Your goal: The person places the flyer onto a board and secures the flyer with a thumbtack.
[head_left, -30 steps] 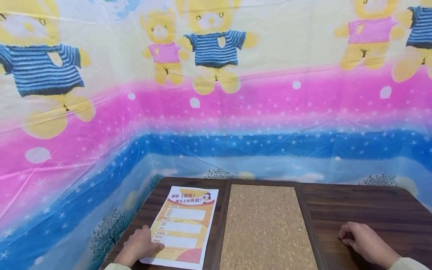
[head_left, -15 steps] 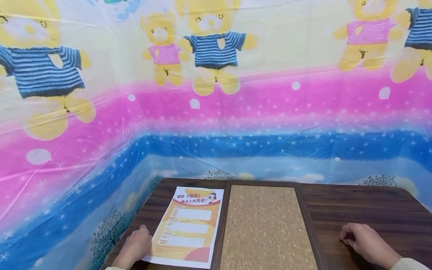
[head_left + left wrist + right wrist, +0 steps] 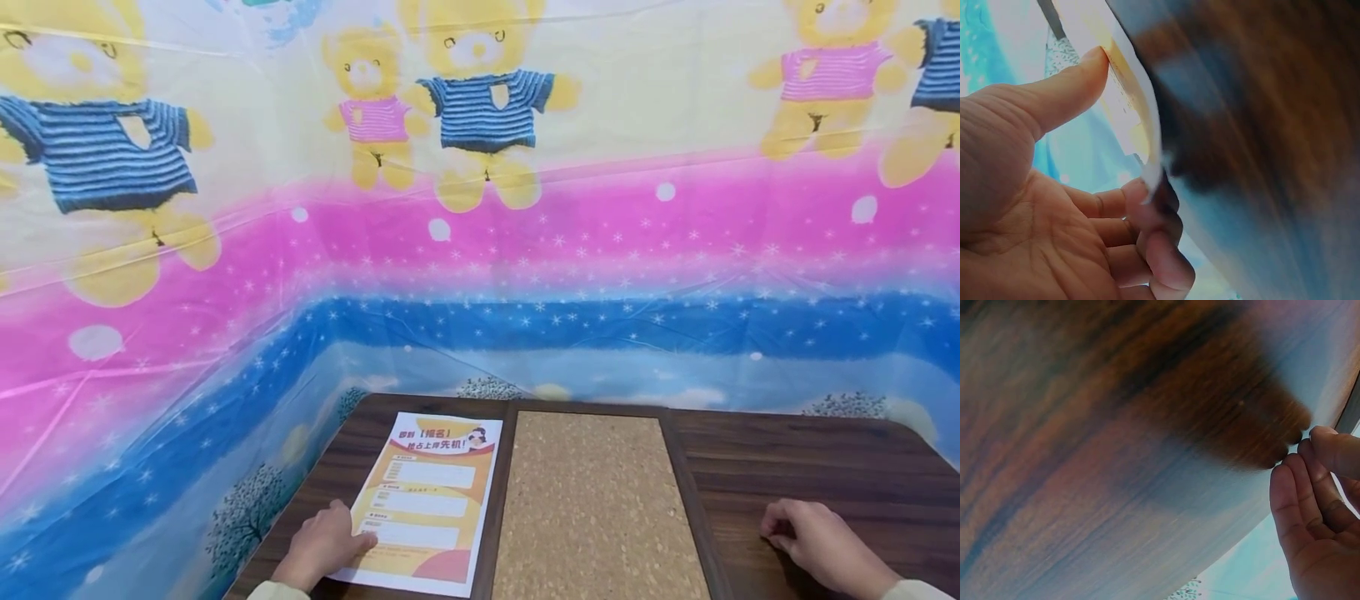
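A printed flyer (image 3: 420, 500), yellow and orange with white boxes and red Chinese lettering, lies on the dark wooden table left of a cork panel (image 3: 600, 500). My left hand (image 3: 322, 542) is at its lower left edge, the thumb resting on the printed face. In the left wrist view the flyer (image 3: 1129, 94) bows up slightly along its edge; the thumb touches it and the fingertips (image 3: 1169, 262) meet the edge and tabletop, apart from the thumb. My right hand (image 3: 821, 537) rests on the table's right part, fingers loosely curled, holding nothing.
The cork panel is set between dark strips in the middle of the table (image 3: 750, 467). Behind and to the left hangs a bear-printed cloth (image 3: 600, 242), close to the table's far and left edges.
The flyer has shifted right, closer to the cork panel. My left thumb, out of sight half a second ago, is back on its face. My right hand has stayed in place.
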Available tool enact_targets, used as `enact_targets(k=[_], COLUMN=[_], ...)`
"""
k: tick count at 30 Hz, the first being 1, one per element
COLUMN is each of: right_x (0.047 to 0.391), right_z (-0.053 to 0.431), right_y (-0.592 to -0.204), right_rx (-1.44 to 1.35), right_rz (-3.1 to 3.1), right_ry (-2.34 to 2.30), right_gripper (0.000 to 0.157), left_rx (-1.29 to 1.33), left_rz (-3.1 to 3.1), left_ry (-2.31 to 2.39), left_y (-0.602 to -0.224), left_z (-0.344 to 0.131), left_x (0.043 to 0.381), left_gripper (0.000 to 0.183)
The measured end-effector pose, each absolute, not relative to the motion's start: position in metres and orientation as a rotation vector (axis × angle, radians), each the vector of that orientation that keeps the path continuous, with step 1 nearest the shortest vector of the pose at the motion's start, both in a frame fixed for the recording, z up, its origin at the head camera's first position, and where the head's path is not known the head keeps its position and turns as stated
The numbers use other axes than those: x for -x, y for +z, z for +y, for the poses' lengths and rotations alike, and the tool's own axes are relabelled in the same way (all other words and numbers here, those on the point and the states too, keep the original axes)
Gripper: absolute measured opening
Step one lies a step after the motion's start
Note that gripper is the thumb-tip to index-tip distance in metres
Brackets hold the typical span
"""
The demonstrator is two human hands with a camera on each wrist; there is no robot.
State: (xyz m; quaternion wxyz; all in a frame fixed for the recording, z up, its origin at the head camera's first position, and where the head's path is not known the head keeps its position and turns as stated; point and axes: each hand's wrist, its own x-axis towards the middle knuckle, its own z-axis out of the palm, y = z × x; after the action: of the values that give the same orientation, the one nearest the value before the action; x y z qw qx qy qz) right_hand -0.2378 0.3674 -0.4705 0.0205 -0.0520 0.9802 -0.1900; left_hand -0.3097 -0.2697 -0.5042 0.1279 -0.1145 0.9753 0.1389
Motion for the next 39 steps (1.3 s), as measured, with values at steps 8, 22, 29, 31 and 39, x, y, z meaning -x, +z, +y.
enact_targets(k=[8,22,29,31,39], right_x=[0.237,0.239,0.240,0.241,0.244], right_z=[0.368,0.367,0.363,0.362,0.356], right_y=[-0.472,-0.469,-0.462,-0.459,-0.451], right_rx=[0.252,0.234,0.286,0.279,0.361], right_rz=[3.121,3.071,3.076,3.078,3.144], right_ry=[-0.517,-0.534,-0.562,-0.556,-0.523], right_gripper=[0.023,0.022,0.022,0.024,0.030], left_rx=[0.388,0.471,0.472,0.454,0.442], left_rz=[2.873,2.949,3.039,3.058,3.116], left_ry=[0.335,0.385,0.502,0.522,0.597], left_y=[-0.505,-0.485,-0.446,-0.433,-0.405], left_z=[-0.267,-0.265,-0.253,-0.250,-0.245], left_x=[0.310,0.301,0.276,0.268,0.249], left_gripper=[0.060,0.043,0.041,0.037,0.015])
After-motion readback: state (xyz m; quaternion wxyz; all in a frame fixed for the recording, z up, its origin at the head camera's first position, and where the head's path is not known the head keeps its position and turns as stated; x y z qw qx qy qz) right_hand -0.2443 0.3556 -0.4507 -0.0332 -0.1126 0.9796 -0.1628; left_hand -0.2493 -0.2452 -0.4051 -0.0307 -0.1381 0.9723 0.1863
